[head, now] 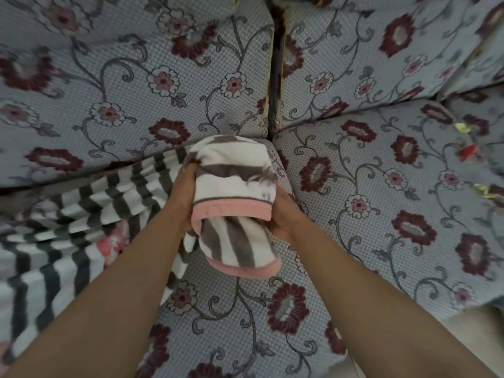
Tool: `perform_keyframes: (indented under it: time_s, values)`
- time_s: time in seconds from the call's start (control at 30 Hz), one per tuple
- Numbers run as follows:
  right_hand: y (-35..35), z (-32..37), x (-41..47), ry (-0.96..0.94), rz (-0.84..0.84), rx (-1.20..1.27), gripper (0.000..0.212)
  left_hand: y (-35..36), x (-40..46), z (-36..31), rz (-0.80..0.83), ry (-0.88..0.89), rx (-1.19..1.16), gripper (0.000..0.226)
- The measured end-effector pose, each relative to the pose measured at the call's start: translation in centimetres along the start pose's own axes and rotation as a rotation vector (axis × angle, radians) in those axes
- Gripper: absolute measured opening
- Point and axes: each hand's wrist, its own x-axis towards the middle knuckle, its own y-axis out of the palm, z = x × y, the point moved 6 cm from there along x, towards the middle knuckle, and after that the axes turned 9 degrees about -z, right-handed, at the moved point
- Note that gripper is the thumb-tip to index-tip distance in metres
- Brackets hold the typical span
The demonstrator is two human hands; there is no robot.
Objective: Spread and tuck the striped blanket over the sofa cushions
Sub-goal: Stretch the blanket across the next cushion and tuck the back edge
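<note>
- Head view: a bunched end of the blanket point(231, 184) is held up between both hands, above the seam where the two seat cushions meet.
- The left hand point(185, 192) is wrapped around the left side of the bundle, with its fingertips buried in the fleece at the top edge.
- The right hand point(283, 214) is clasped against the bundle's right side, its fingers hidden beneath the fabric, so the grip is seen only in part.
- A pink hem point(231, 211) is seen running across the bundle between the two hands; a second pink-edged fold hangs just below the hands, towards the person.
- The rest of the blanket, in dark and white stripes, is trailed away to the left of the left hand and is spread in loose folds over the left seat cushion point(231, 309); part of it is blurred.
- The right seat cushion point(381, 186), to the right of the right hand, is left uncovered, its floral cover showing.
- Two back cushions point(136, 77) are seen beyond the hands, with a dark gap between them directly past the bundle.
- Both forearms are bare and are stretched forward from the bottom edge of the view.
- A small red and shiny scrap point(467, 152) is seen far to the right of the right hand, on the cushion; what it is cannot be told.
</note>
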Motion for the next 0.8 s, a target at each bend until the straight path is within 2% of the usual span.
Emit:
perform_keyframes:
  time_s: [0.13, 0.23, 0.33, 0.37, 0.43, 0.47, 0.53, 0.57, 0.6, 0.63, 0.67, 0.7, 0.73, 0.8]
  values:
    - [-3.4, 1.7, -0.4, -0.188, -0.368, -0.194, 0.011, -2.5, 0.0, -0.6, -0.174, 0.143, 0.114, 0.032]
    - [-6.8, 3.6, -2.2, -0.304, -0.630, -0.231, 0.014, -5.7, 0.1, -0.6, -0.343, 0.185, 0.249, 0.042]
    - [-9.2, 4.6, -3.4, -0.390, -0.773, -0.237, 0.012, -7.2, -0.3, 0.0, -0.329, 0.140, 0.276, 0.054]
    - [-9.2, 4.6, -3.5, -0.387, -0.756, -0.253, 0.013, -7.0, -0.7, 0.2, -0.293, 0.144, 0.283, 0.053]
    - [-8.1, 3.6, -3.7, -0.305, -0.585, -0.266, 0.007, -6.5, -1.8, 0.3, -0.231, 0.151, 0.293, 0.052]
    - [-7.4, 3.1, -4.0, -0.267, -0.479, -0.333, 0.018, -6.2, -2.2, 0.2, -0.218, 0.151, 0.297, 0.053]
    - [-6.2, 1.9, -5.0, -0.206, -0.285, -0.685, 0.060, -5.9, -2.8, -0.2, -0.205, 0.157, 0.304, 0.058]
    - [-5.7, 1.3, -5.6, -0.195, -0.206, -0.926, 0.075, -5.8, -3.1, -0.5, -0.206, 0.166, 0.296, 0.058]
    - [-5.3, 0.8, -6.1, -0.211, -0.151, -1.179, 0.078, -5.6, -3.3, -1.0, -0.202, 0.178, 0.280, 0.058]
    - [-5.2, 0.5, -6.1, -0.246, -0.134, -1.386, 0.067, -5.4, -3.4, -1.5, -0.197, 0.198, 0.274, 0.057]
    - [-5.4, 0.6, -6.0, -0.281, -0.169, -1.505, 0.045, -5.0, -3.5, -2.1, -0.189, 0.222, 0.268, 0.055]
    - [-5.8, 1.1, -5.9, -0.308, -0.253, -1.531, 0.023, -4.5, -3.5, -2.7, -0.180, 0.242, 0.258, 0.053]
    - [-6.7, 1.6, -5.6, -0.309, -0.349, -1.477, 0.012, -4.0, -3.6, -3.1, -0.170, 0.253, 0.244, 0.051]
    - [-8.7, 2.4, -4.5, -0.224, -0.501, -1.146, 0.016, -2.8, -3.8, -3.5, -0.165, 0.250, 0.238, 0.049]
